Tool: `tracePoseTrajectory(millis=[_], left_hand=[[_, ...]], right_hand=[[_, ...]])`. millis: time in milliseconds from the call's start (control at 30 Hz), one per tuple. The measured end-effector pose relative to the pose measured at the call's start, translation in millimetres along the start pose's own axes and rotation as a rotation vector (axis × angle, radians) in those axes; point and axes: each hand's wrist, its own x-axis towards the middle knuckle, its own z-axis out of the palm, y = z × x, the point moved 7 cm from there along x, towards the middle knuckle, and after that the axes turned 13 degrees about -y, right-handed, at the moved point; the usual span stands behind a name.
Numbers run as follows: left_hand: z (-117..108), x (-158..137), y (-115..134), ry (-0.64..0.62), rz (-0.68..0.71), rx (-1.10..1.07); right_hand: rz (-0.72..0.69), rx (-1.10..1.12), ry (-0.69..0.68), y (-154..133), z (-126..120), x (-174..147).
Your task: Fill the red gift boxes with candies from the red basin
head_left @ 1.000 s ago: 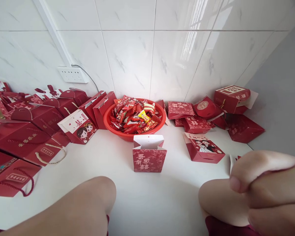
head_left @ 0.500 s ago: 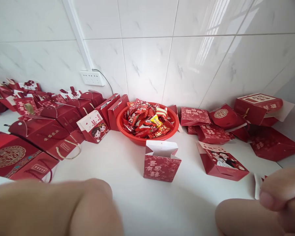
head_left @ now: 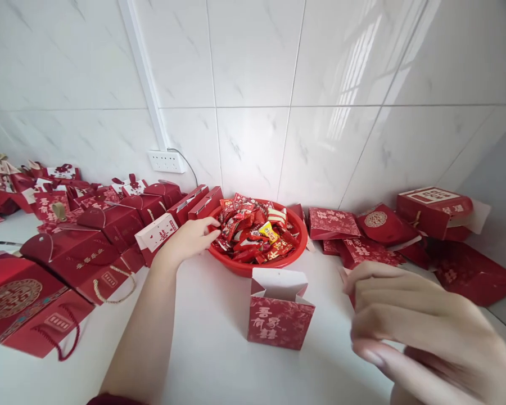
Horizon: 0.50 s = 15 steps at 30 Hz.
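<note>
My left hand [head_left: 194,239] reaches to the left rim of a red plastic basin [head_left: 231,264]. Its fingers are apart at the edge of the wrapped candies [head_left: 253,230] heaped inside, and no candy shows in its grasp. Just in front of the basin an open-topped red paper candy box [head_left: 280,323] stands upright. To the right of that box, my right hand [head_left: 421,326] hovers close to the camera with bent fingers. A gap shows between thumb and fingers, with nothing visible in it. It covers most of another red gift box behind it.
Many red gift boxes [head_left: 67,253] crowd the left side, some with rope handles [head_left: 113,287]. More flattened or tilted red boxes [head_left: 335,222] lie at the right. A tiled wall with a socket strip [head_left: 167,162] bounds the white table [head_left: 219,365] at the back.
My left hand has moved forward from the near edge to the basin's left rim. The right hand has come forward and inward, its fingers loosening. The view has tilted up somewhat.
</note>
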Motion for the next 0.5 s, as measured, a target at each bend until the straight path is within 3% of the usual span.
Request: tracePoseTrajectory(millis=[100,233,300,400,500], left_hand=[[-2.9,21.7,-38.1,0.028,-0.091,0.028],[-4.3,29.5,-43.4,0.035,-0.074,0.078],[-2.5,27.2,-30.6,0.031,-0.052,0.095],[8.5,18.4,6.3,-0.010,0.070,0.088],[35.8,2.3,52.7,-0.216,0.288,0.058]], right_hand=[[0.048,-0.062,-0.032,20.7,1.8,-1.0],[0.318,-0.098,-0.209,52.6,11.3,-9.6],[0.450,-0.048,-0.322,63.6,18.5,-11.4],[0.539,-0.010,-0.440,74.4,34.3,-8.0],[0.598,-0.054,-0.523,87.3,57.0,-2.4]])
